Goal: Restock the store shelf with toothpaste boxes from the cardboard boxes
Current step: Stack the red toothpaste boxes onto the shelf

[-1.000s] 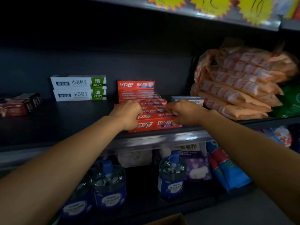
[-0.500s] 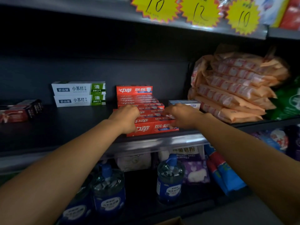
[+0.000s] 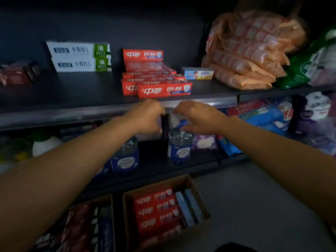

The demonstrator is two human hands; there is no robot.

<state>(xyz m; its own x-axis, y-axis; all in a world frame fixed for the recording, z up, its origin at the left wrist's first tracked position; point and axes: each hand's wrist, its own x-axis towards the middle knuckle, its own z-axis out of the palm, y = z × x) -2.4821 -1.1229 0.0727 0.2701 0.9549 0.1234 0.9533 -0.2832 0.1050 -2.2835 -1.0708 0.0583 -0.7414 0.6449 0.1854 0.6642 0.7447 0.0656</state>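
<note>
A stack of red toothpaste boxes sits on the dark shelf, stepped back toward the wall. My left hand and my right hand hang just below the shelf's front edge, fingers loosely curled, holding nothing. On the floor stands a cardboard box with red toothpaste boxes and a few blue ones. A second cardboard box of mixed boxes lies to its left.
White-and-green toothpaste boxes stand at the back left, dark red boxes far left. A small blue box and orange packets lie to the right. Blue-labelled bottles stand on the lower shelf.
Both hands have let go of the red toothpaste stack and dropped below the shelf edge. The view has tilted down, bringing the floor boxes into sight.
</note>
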